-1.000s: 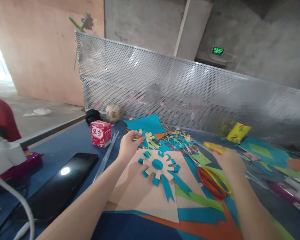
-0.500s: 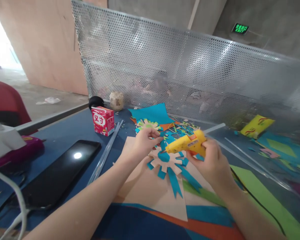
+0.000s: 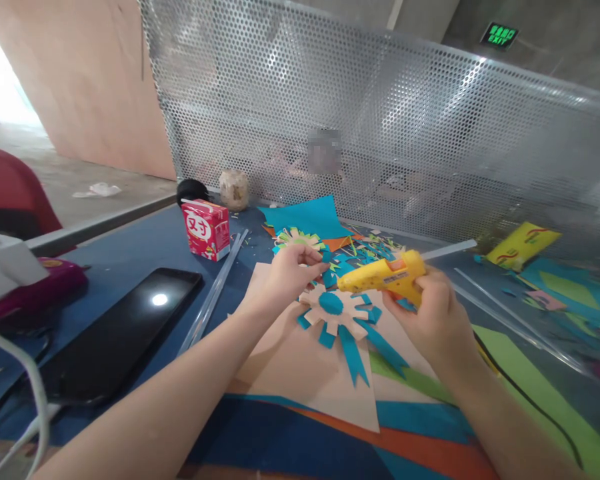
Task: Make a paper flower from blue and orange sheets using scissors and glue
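My right hand point(image 3: 437, 310) grips a yellow hot glue gun point(image 3: 393, 277), a clear glue stick poking out of its back. The nozzle points left, near the fingertips of my left hand point(image 3: 296, 272). These are pinched together at what looks like a small blue piece point(image 3: 329, 277), partly hidden. Just below lies a rosette point(image 3: 336, 317) with a blue round centre, beige and blue petals and two notched blue tails. It rests on a beige sheet point(image 3: 290, 373). A second rosette point(image 3: 300, 239), green and beige, is partly behind my left hand.
Blue and green scraps point(image 3: 367, 250) lie behind the hands. A red drink carton point(image 3: 206, 230), clear glue sticks point(image 3: 215, 293) and a black phone point(image 3: 125, 333) are at left. A yellow packet point(image 3: 523, 247) is at right. A perforated metal screen point(image 3: 280, 100) stands behind.
The glue gun has drawn back up and to the right, away from the rosette's blue centre, which now shows whole. My left hand has stayed close by, fingers still pinched.
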`<act>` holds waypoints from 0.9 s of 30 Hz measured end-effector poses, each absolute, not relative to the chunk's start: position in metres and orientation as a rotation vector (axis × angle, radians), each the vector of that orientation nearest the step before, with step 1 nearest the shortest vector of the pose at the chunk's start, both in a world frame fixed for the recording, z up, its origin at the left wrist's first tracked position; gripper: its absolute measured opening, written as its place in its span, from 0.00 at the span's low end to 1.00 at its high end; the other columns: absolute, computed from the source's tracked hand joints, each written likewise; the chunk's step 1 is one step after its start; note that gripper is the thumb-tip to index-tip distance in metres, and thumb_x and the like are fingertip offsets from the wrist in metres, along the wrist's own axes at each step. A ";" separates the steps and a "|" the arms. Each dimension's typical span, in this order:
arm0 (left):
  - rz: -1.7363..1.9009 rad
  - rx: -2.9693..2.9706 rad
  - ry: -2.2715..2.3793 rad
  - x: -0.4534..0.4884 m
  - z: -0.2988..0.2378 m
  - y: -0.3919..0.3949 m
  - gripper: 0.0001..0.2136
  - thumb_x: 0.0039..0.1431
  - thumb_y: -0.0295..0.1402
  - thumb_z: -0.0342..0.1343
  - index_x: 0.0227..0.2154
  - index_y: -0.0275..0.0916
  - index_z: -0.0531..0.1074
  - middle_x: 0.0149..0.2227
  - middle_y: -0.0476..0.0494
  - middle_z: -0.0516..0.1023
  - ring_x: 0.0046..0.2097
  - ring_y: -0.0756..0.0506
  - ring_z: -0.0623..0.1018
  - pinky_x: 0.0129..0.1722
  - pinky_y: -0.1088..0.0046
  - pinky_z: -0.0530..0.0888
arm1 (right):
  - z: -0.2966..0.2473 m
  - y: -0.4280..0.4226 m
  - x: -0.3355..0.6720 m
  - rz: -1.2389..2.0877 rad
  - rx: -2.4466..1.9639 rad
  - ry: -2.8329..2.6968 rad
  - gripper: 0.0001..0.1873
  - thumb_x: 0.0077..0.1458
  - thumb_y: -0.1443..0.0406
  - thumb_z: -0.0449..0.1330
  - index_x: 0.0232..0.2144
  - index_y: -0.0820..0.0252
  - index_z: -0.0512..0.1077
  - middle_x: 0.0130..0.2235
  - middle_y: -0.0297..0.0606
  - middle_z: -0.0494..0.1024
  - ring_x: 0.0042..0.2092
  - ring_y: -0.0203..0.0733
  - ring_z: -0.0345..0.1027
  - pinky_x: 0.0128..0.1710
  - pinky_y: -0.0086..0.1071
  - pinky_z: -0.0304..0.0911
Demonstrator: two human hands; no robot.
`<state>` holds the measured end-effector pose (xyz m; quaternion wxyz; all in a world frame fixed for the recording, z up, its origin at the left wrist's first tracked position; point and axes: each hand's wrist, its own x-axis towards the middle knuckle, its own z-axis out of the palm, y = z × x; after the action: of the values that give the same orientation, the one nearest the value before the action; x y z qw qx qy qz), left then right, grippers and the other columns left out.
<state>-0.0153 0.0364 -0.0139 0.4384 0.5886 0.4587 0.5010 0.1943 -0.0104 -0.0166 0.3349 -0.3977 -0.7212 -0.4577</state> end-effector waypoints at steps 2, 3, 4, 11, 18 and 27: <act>1.246 1.464 1.146 -0.015 -0.014 0.037 0.06 0.45 0.26 0.58 0.24 0.36 0.65 0.22 0.50 0.70 0.22 0.50 0.74 0.16 0.77 0.69 | -0.016 -0.011 0.194 -1.194 -1.020 -1.889 0.15 0.49 0.62 0.59 0.35 0.60 0.56 0.34 0.46 0.70 0.35 0.45 0.69 0.26 0.31 0.66; 1.248 1.463 1.147 -0.015 -0.014 0.037 0.06 0.45 0.26 0.58 0.24 0.36 0.65 0.22 0.50 0.70 0.22 0.50 0.74 0.16 0.77 0.70 | -0.016 -0.011 0.194 -1.191 -1.018 -1.891 0.16 0.49 0.63 0.59 0.35 0.60 0.56 0.34 0.47 0.70 0.35 0.45 0.69 0.25 0.31 0.66; 1.250 1.462 1.147 -0.015 -0.015 0.037 0.06 0.45 0.26 0.58 0.24 0.36 0.64 0.22 0.50 0.70 0.22 0.50 0.74 0.17 0.77 0.70 | -0.016 -0.011 0.195 -1.186 -1.020 -1.894 0.16 0.49 0.63 0.59 0.35 0.60 0.56 0.35 0.47 0.70 0.35 0.45 0.69 0.25 0.31 0.66; 1.248 1.452 1.178 -0.017 -0.015 0.039 0.06 0.45 0.27 0.58 0.24 0.36 0.65 0.20 0.50 0.70 0.22 0.50 0.74 0.17 0.76 0.71 | -0.016 -0.013 0.195 -1.151 -1.056 -1.906 0.16 0.49 0.64 0.59 0.36 0.61 0.56 0.35 0.50 0.71 0.35 0.46 0.70 0.26 0.31 0.66; 1.242 1.387 1.163 -0.017 -0.013 0.039 0.06 0.45 0.26 0.59 0.24 0.36 0.65 0.19 0.50 0.70 0.21 0.51 0.73 0.16 0.79 0.68 | -0.014 -0.014 0.194 -1.172 -1.095 -1.891 0.14 0.51 0.63 0.58 0.36 0.61 0.56 0.34 0.48 0.70 0.34 0.45 0.69 0.24 0.30 0.65; 1.227 1.138 1.104 -0.020 -0.011 0.041 0.09 0.43 0.27 0.61 0.24 0.37 0.64 0.20 0.51 0.70 0.22 0.51 0.75 0.15 0.81 0.65 | -0.014 -0.012 0.197 -1.162 -1.111 -1.912 0.12 0.51 0.63 0.56 0.34 0.60 0.56 0.33 0.45 0.69 0.32 0.43 0.68 0.24 0.29 0.63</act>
<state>-0.0195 0.0410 -0.0112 0.5381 0.4784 0.4643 0.5157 0.1968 -0.0120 -0.0143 0.3163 -0.4218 -0.7261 -0.4415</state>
